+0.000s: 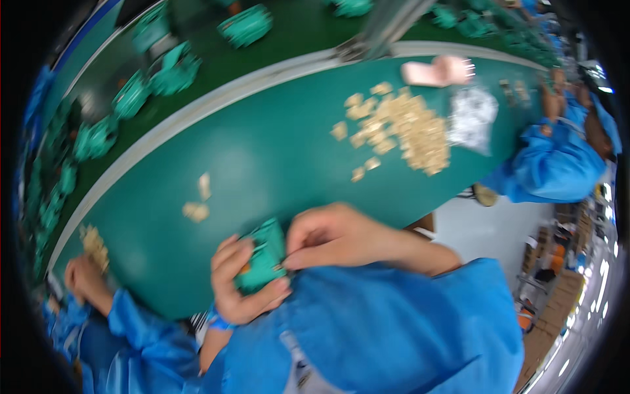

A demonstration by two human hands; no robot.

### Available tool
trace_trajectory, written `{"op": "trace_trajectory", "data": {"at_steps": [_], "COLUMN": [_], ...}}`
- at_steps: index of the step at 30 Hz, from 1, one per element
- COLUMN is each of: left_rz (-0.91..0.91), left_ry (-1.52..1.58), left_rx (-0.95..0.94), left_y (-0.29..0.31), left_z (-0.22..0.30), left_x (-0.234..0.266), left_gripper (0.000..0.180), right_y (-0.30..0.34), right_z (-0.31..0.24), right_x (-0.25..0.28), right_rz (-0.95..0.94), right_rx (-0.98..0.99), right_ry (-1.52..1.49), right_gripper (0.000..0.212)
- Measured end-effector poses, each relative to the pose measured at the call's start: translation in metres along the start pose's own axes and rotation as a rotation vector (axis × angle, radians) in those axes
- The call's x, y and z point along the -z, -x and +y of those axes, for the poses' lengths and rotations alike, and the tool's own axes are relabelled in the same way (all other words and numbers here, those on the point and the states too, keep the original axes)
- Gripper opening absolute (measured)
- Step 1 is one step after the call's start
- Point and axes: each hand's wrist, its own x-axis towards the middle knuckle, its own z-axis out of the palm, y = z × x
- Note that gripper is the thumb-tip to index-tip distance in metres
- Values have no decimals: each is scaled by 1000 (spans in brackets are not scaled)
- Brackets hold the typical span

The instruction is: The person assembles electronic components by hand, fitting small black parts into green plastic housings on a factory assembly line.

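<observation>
Close in front of my body, my left hand (231, 289) is wrapped round a teal-green plastic housing (268, 253), its fingers on the left side and thumb along the bottom. My right hand (338, 236) comes in from the right, with thumb and forefinger pinched together at the housing's lower right edge. Whatever sits between those fingertips is too small and blurred to name. A few loose beige pieces (195, 211) lie on the green table (262, 157) beyond my left hand.
A pile of small beige pieces (417, 134) spreads at the right, beside a clear plastic bag (472, 119) and a pink object (438, 71). Behind a pale rail (197, 92), a belt carries several green housings (244, 26). A metal post (387, 33) rises there. Co-workers in blue sit at both sides.
</observation>
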Motion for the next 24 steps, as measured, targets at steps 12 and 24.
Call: {"op": "trace_trajectory", "data": {"at_steps": [12,24], "left_rz": [221,284], "left_ry": [149,203], "left_rx": [-58,-146], "left_y": [17,17], "left_z": [-13,-23], "left_x": [-15,-24], "left_gripper": [38,36], "right_y": [-6,-6], "right_z": [-27,-18], "right_x": [-10,-17], "right_rz": [-47,54], "right_rx": [-52,167], "right_ry": [144,197], "right_gripper": [10,17]}}
